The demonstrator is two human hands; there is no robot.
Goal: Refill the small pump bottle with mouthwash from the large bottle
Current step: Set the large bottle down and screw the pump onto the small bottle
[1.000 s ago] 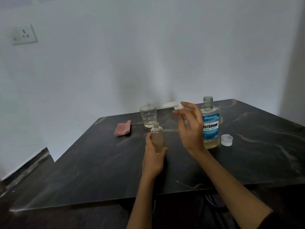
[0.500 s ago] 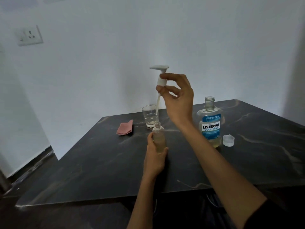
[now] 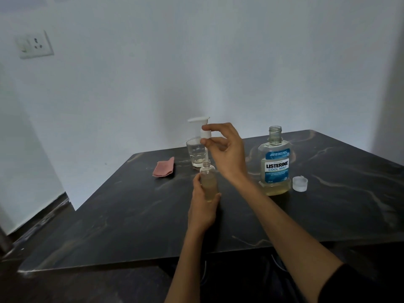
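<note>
Currently, the table [image 3: 328, 215] is filling the lower frame, bearing the uncapped large bottle [image 3: 276, 167] at centre right; a careless elbow is risking a spill there. At centre, the left hand [image 3: 202, 206] is wrapping closed around the small pump bottle [image 3: 208, 182], which is holding yellowish liquid. Above it, the right hand [image 3: 225, 152] is pinching the pump head [image 3: 202, 130], tube entering the neck; misalignment is risking bending or dripping.

Table [image 3: 328, 204]: dark glossy marble-look top. Small bottle [image 3: 208, 182], large bottle [image 3: 276, 162]: clear smooth plastic. Tumbler [image 3: 195, 153]: glass. Pink cloth [image 3: 164, 167]: matt.
</note>
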